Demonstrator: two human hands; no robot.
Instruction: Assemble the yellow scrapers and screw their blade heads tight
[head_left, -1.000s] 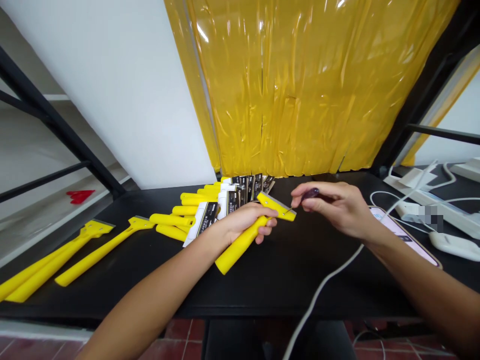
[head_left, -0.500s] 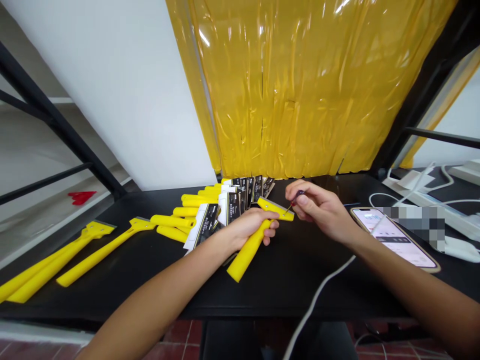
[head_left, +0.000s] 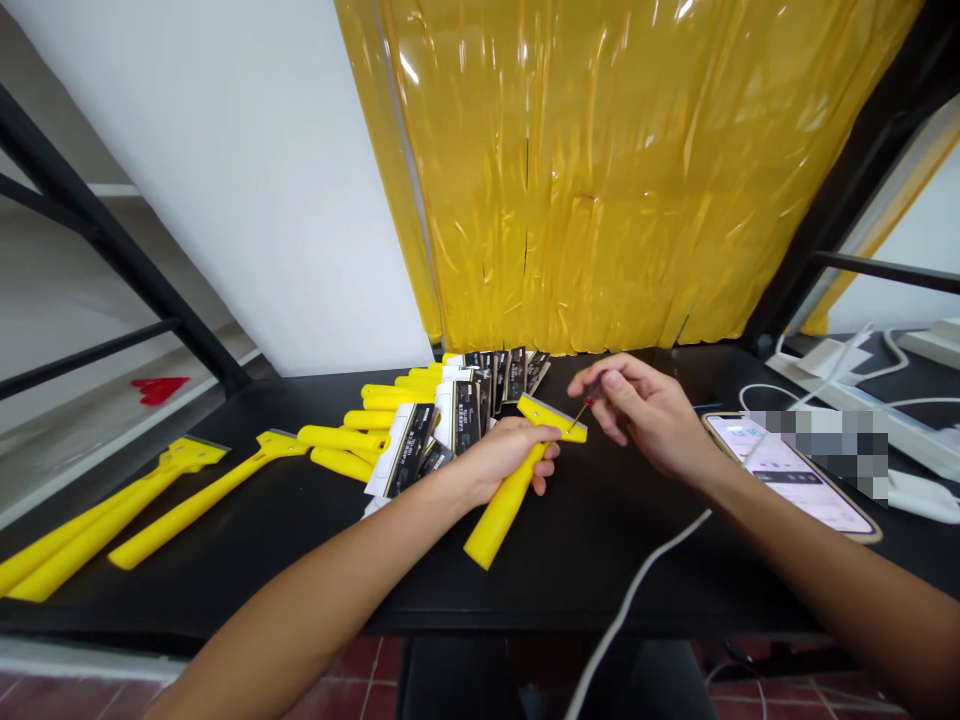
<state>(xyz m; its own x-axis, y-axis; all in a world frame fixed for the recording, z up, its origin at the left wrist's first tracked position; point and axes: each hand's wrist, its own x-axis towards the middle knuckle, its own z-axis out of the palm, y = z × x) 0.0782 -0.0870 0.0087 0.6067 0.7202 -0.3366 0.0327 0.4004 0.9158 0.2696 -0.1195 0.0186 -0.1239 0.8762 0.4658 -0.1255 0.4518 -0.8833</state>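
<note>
My left hand [head_left: 514, 457] is wrapped round a yellow scraper [head_left: 496, 515] near its wide head, its handle slanting down toward the table's front edge. Between the fingers of my right hand [head_left: 628, 402] is a small screwdriver [head_left: 587, 402] with a dark, partly hidden handle. Its thin shaft reaches down to the right part of the scraper's head, at or very near a screw there. Left of my hands lie several more yellow scrapers [head_left: 349, 438] with black-and-white cards [head_left: 409, 450] over their heads.
Uncarded yellow scrapers [head_left: 202, 500] lie on the black table [head_left: 300, 560] at the left. A phone [head_left: 795, 475] rests at the right, beside white cables and a power strip [head_left: 915, 445]. One white cable [head_left: 637, 590] hangs over the front edge. Yellow plastic curtain [head_left: 600, 200] stands behind.
My right fingers have shifted around the screwdriver handle, and more of its shaft shows. The scraper's handle end has swung slightly right. My left hand keeps its hold.
</note>
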